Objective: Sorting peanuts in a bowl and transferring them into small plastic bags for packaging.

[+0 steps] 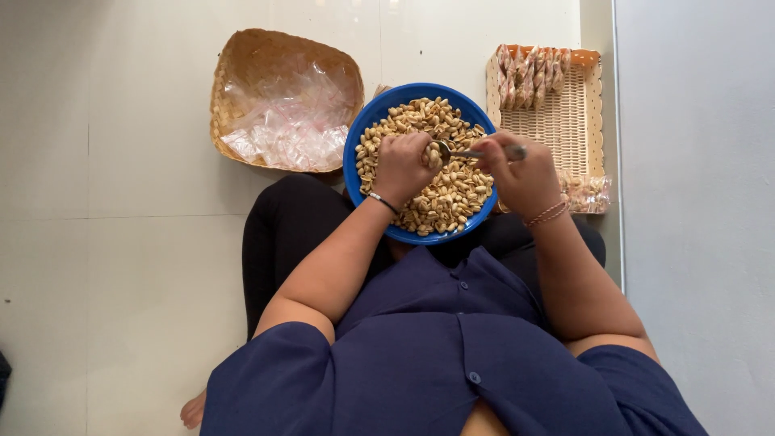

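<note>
A blue bowl [352, 153] full of peanuts [452, 194] rests on my lap. My left hand [401, 165] is curled into a fist over the peanuts; what it holds, perhaps a small clear bag, is hidden by the fingers. My right hand [523, 173] grips a metal spoon [452, 150] whose bowl points left toward my left hand, just above the peanuts.
A round woven basket [242, 64] of empty clear plastic bags sits on the tiled floor at the upper left. A rectangular wicker tray [557, 121] with several filled packets stands at the right, beside a grey wall [694, 202].
</note>
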